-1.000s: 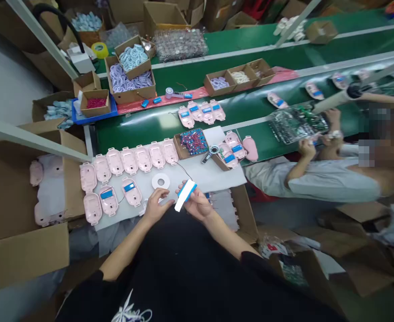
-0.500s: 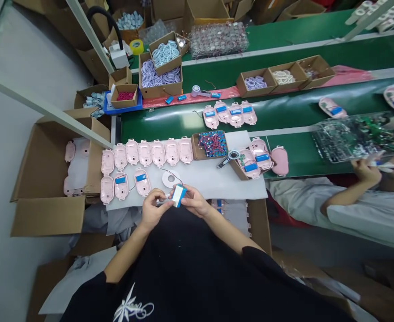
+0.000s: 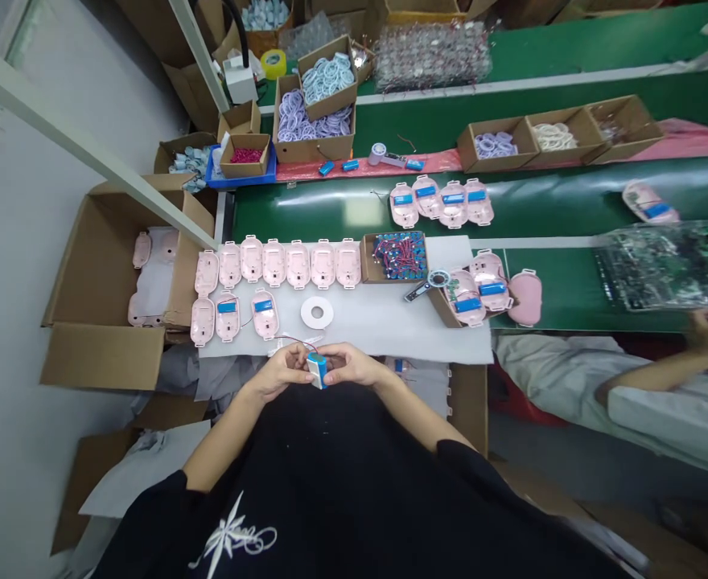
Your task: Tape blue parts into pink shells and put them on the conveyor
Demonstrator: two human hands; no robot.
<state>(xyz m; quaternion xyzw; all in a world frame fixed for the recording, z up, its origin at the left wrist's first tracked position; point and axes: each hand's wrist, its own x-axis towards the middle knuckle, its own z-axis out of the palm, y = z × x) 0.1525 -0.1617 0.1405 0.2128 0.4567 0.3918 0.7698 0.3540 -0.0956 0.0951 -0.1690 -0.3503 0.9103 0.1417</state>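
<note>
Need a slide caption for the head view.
Left hand and right hand hold a blue battery between them, before a white sheet lined with pink shells.

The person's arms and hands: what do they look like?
Both the left hand and the right hand are bare, with no gloves. The forearms are bare too. Black short sleeves cover the upper arms, part of a black shirt with a white print.

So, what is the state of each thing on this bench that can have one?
blue battery, held between left hand and right hand
tape roll, lying flat, untouched
upper pink shells, open, no battery
lower pink shells, two with battery fitted
battery box, open, filled
big carton, flaps open
</note>
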